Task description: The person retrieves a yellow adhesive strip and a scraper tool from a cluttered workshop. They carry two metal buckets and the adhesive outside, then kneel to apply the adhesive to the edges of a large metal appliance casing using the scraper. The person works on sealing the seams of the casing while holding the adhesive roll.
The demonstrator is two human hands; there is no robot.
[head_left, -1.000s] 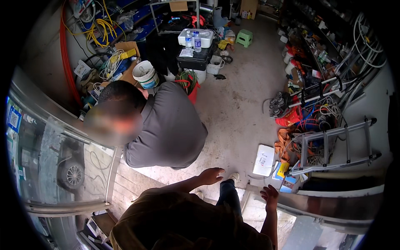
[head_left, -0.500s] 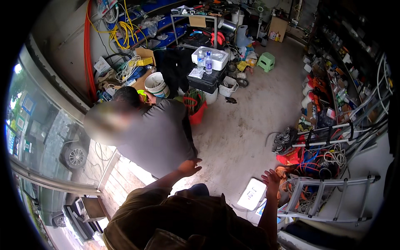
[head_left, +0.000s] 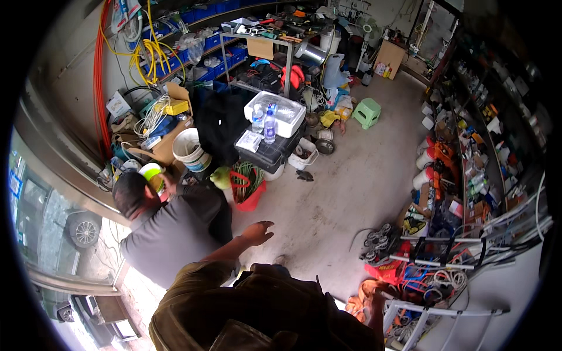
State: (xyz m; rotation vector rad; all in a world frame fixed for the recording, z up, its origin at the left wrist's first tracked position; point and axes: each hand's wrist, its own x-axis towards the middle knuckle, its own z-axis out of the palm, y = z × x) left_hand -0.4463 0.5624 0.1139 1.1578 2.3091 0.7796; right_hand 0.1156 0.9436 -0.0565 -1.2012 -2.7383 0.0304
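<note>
My left hand (head_left: 257, 233) is stretched out over the floor with its fingers extended. It holds nothing and is nearest to a crouching person (head_left: 172, 234) in a grey shirt, without touching them. My right hand (head_left: 376, 294) hangs low on the right, dim against orange material (head_left: 357, 305) and close to an aluminium ladder (head_left: 404, 319). Its fingers look loosely apart, with nothing visible in them. The crouching person has a hand at a bright yellow-green round container (head_left: 153, 175).
A red bag (head_left: 250, 196) with green stalks stands beside a black case (head_left: 266, 152) topped by a white foam box (head_left: 282, 111) and bottles. A green stool (head_left: 367, 113) stands farther back. Cluttered shelves (head_left: 497, 134) and cables (head_left: 451, 284) line the right side.
My view has shifted forward and to the right. My left hand has come away from the crouching person's back. My right hand has lowered, and the white box by it is out of view.
</note>
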